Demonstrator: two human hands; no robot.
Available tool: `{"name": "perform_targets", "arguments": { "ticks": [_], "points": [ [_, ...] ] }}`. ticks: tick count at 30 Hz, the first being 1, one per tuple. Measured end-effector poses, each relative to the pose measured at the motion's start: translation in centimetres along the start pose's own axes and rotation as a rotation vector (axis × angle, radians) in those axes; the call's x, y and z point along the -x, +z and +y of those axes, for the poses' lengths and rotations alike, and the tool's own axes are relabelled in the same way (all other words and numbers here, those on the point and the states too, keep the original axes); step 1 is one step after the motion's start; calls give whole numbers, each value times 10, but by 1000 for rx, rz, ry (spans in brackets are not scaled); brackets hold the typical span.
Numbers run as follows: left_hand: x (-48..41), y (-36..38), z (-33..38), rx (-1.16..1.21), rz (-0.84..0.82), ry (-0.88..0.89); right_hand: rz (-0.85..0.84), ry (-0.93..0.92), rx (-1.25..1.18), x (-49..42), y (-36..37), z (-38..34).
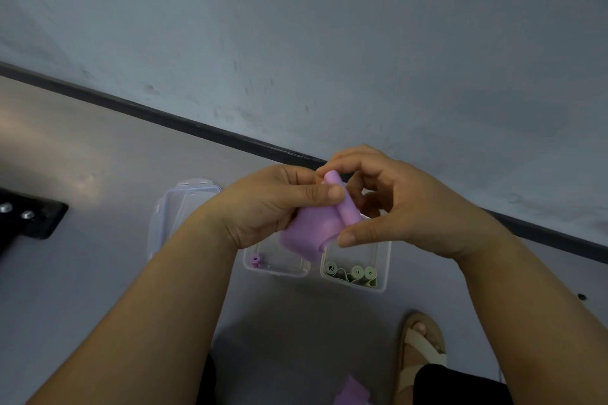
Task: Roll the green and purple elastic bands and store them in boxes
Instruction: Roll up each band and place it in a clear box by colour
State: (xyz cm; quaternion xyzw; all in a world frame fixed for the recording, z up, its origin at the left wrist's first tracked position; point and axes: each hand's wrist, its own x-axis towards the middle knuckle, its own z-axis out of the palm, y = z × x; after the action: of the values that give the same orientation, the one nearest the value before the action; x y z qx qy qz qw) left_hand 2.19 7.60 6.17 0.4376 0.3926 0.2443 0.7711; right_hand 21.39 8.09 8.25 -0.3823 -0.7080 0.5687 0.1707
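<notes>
Hands [269,204] [398,207] pinch purple band [316,227] between fingertips.

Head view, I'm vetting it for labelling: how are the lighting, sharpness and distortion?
Head view: dim, flat, bluish light, with a pale glare patch on the floor at left. Head view: the left hand and right hand gripping the purple band look slightly soft, yet the green rolls below stay legible. Head view: the wide lens swells the forearms near the bottom edge.
</notes>
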Motion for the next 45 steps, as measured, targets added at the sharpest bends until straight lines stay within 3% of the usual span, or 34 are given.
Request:
{"name": "perform_targets", "arguments": {
  "ticks": [8,23,33,40,45],
  "points": [
    [2,2,4,-12,38,-10,68,-9,-43,3,-3,1],
    [3,3,4,89,14,-5,17,44,-20,1,-2,4],
    [1,-1,0,14,46,-12,5,57,17,2,-3,4],
    [1,-4,-1,0,-49,-4,18,51,26,2,-3,4],
    [-1,-4,-4,-35,2,-4,22,40,68,2,-2,2]
  ]
}}
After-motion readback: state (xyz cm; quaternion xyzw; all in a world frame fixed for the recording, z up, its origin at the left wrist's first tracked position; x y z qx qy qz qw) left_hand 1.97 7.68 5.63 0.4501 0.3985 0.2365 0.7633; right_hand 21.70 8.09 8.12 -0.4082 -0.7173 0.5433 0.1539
